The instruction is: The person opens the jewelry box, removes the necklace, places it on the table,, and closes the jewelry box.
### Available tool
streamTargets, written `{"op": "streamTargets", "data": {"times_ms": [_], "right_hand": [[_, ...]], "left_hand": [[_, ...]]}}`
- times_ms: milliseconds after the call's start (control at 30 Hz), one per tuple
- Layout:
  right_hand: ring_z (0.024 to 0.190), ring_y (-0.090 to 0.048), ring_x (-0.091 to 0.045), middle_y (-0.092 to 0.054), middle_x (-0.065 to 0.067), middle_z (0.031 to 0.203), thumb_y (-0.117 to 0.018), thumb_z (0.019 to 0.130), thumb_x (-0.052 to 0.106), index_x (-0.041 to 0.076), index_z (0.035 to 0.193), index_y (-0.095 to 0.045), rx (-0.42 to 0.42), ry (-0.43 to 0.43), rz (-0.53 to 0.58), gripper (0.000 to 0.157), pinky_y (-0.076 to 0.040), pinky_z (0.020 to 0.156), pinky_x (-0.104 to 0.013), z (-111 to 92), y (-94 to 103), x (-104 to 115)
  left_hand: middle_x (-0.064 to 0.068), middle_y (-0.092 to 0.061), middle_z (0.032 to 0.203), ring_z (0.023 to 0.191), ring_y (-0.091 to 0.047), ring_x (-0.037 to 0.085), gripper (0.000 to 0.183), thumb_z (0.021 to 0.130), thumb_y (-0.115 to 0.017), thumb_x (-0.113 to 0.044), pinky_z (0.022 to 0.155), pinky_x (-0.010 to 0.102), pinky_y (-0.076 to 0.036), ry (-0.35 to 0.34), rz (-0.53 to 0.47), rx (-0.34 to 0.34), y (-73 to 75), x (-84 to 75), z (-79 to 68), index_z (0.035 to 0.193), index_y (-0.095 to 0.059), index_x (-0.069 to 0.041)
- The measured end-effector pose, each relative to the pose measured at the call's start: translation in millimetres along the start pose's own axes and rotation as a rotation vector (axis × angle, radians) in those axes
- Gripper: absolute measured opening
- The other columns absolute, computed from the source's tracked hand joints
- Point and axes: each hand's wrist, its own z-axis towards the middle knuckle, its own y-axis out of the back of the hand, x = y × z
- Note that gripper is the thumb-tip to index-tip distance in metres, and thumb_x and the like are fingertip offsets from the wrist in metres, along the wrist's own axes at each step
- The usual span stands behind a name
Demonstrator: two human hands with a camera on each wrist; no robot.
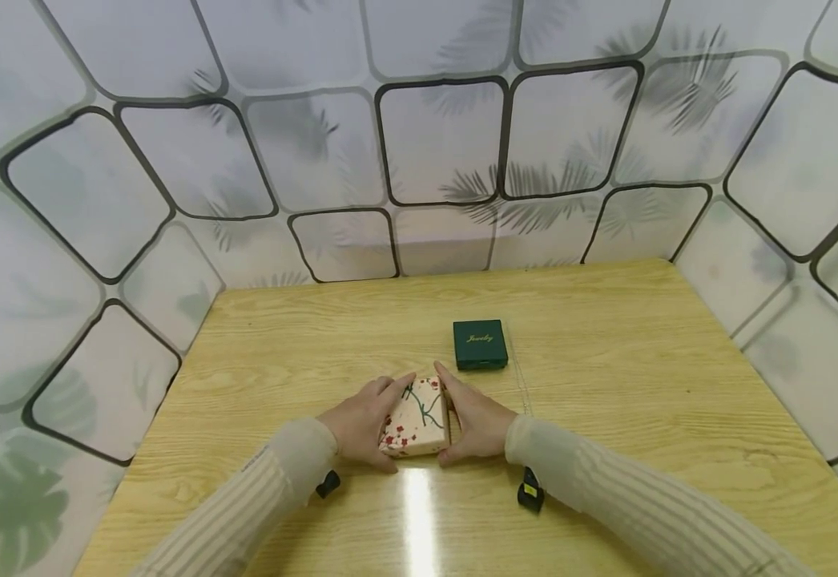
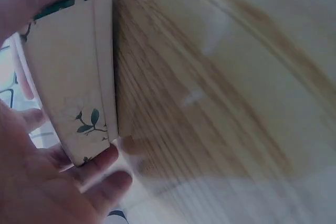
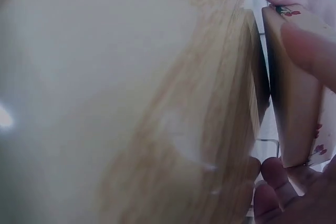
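A cream box [image 1: 422, 415] printed with red blossoms and a teal branch sits between both hands near the middle of the table. My left hand [image 1: 364, 421] holds its left side, thumb at the near corner and fingers along the far part. On the opposite side, my right hand [image 1: 480, 421] grips it the same way. The left wrist view shows the box's pale side [image 2: 68, 77] with a small leafy sprig, fingers round its end. In the right wrist view, fingertips lie at the box's lower end [image 3: 296, 103], close over the table.
Just beyond the right hand stands a dark green box [image 1: 480, 344] with gold "Jewelry" lettering. A thin chain [image 1: 522, 381] lies along its right side, running toward the right wrist. The wooden table [image 1: 304, 328] meets patterned fabric walls [image 1: 441, 144] at the back and sides.
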Motion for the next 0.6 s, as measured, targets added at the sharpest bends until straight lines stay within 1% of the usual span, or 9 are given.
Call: {"op": "streamTargets", "data": {"times_ms": [67, 133, 200, 300, 367, 433, 467, 533, 600], "right_hand": [[0.141, -0.023, -0.026, -0.017, -0.009, 0.158, -0.090, 0.063, 0.041, 0.015, 0.154, 0.010, -0.006, 0.008, -0.007, 0.137, -0.026, 0.112, -0.045, 0, -0.1, 0], [0.136, -0.031, -0.023, -0.025, -0.007, 0.155, -0.090, 0.063, 0.042, 0.014, 0.155, 0.008, -0.014, 0.018, -0.013, 0.137, -0.030, 0.110, -0.043, 1, -0.6, 1], [0.127, -0.040, -0.019, -0.034, -0.005, 0.148, -0.090, 0.063, 0.042, 0.013, 0.155, 0.007, -0.020, 0.030, -0.020, 0.136, -0.034, 0.108, -0.040, 2, -1.2, 1], [0.112, -0.049, -0.011, -0.048, 0.000, 0.130, -0.090, 0.062, 0.042, 0.011, 0.155, 0.005, -0.028, 0.043, -0.017, 0.136, -0.038, 0.104, -0.036, 3, -2.1, 1], [0.107, -0.052, -0.008, -0.054, 0.004, 0.121, -0.090, 0.062, 0.042, 0.010, 0.155, 0.004, -0.027, 0.051, 0.000, 0.136, -0.038, 0.103, -0.036, 4, -2.6, 0], [0.106, -0.054, -0.006, -0.058, 0.006, 0.115, -0.090, 0.062, 0.042, 0.009, 0.154, 0.002, -0.026, 0.056, 0.013, 0.135, -0.038, 0.104, -0.038, 4, -3.0, -1], [0.107, -0.055, -0.006, -0.059, 0.006, 0.115, -0.090, 0.062, 0.041, 0.008, 0.154, 0.001, -0.023, 0.056, 0.020, 0.134, -0.037, 0.105, -0.038, 4, -3.0, -1], [0.114, -0.052, -0.007, -0.057, 0.003, 0.123, -0.090, 0.062, 0.041, 0.009, 0.154, -0.003, -0.020, 0.053, 0.007, 0.131, -0.035, 0.107, -0.038, 4, -2.9, -4], [0.117, -0.051, -0.010, -0.052, 0.001, 0.132, -0.091, 0.062, 0.039, 0.009, 0.154, -0.008, -0.017, 0.044, -0.002, 0.127, -0.036, 0.106, -0.037, 4, -2.2, -7]], "left_hand": [[0.010, -0.037, 0.139, 0.123, -0.041, 0.021, 0.136, 0.055, -0.088, -0.056, 0.103, 0.038, -0.040, -0.015, -0.005, -0.023, -0.7, -2.8, 2.5, 0.155, -0.005, -0.017], [0.008, -0.038, 0.141, 0.124, -0.041, 0.020, 0.139, 0.053, -0.086, -0.062, 0.104, 0.038, -0.039, -0.044, -0.010, -0.055, -1.1, -6.8, 6.0, 0.156, -0.004, -0.017], [0.007, -0.040, 0.140, 0.122, -0.044, 0.018, 0.138, 0.053, -0.085, -0.064, 0.104, 0.038, -0.039, -0.085, -0.018, -0.099, -1.3, -11.0, 10.7, 0.156, -0.005, -0.017], [0.005, -0.043, 0.137, 0.115, -0.047, 0.015, 0.135, 0.057, -0.084, -0.063, 0.102, 0.038, -0.040, -0.132, -0.009, -0.146, -1.2, -15.8, 15.9, 0.156, -0.007, -0.012], [0.006, -0.044, 0.136, 0.115, -0.048, 0.015, 0.130, 0.060, -0.083, -0.061, 0.102, 0.037, -0.040, -0.144, 0.007, -0.160, -1.0, -17.1, 17.9, 0.154, -0.011, -0.007], [0.006, -0.043, 0.137, 0.115, -0.047, 0.015, 0.126, 0.062, -0.082, -0.059, 0.102, 0.036, -0.040, -0.143, 0.006, -0.157, -0.1, -17.5, 18.4, 0.153, -0.015, -0.003], [0.005, -0.042, 0.138, 0.115, -0.047, 0.014, 0.123, 0.063, -0.081, -0.059, 0.102, 0.035, -0.040, -0.138, 0.001, -0.153, 0.5, -17.2, 18.5, 0.152, -0.017, -0.003], [0.003, -0.040, 0.138, 0.112, -0.047, 0.011, 0.119, 0.065, -0.080, -0.057, 0.101, 0.032, -0.042, -0.121, -0.032, -0.150, 2.5, -16.2, 18.6, 0.152, -0.019, -0.005], [0.000, -0.039, 0.137, 0.108, -0.048, 0.009, 0.116, 0.065, -0.082, -0.053, 0.097, 0.030, -0.044, -0.104, -0.101, -0.165, 6.3, -14.8, 18.1, 0.152, -0.019, -0.009]]}}
